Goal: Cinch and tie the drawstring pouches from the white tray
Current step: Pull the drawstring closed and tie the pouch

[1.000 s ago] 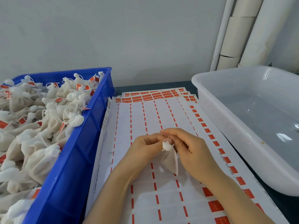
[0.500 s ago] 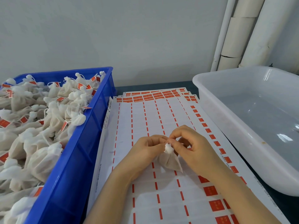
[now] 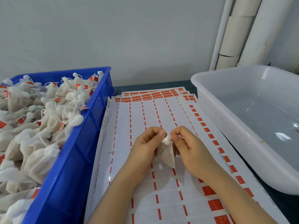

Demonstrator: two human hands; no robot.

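A small off-white drawstring pouch [image 3: 166,155] hangs between my two hands above the label sheets, its gathered white neck bunched at the top. My left hand [image 3: 145,147] pinches the neck from the left with curled fingers. My right hand [image 3: 187,147] pinches it from the right, thumb and forefinger close to the gathered top. The string itself is too thin to make out. The white tray [image 3: 210,101] stands at the right; the part of its inside in view holds no pouches.
A blue crate [image 3: 77,152] on the left is heaped with several tied pouches carrying red tags. Sheets of white labels with red marks [image 3: 145,113] cover the table between crate and tray. White pipes [image 3: 234,33] run up the wall at the back right.
My hands have drawn slightly apart at the pouch's neck and risen a little. The right hand's fingers have curled tighter beside the gathered top. The pouch still hangs between them.
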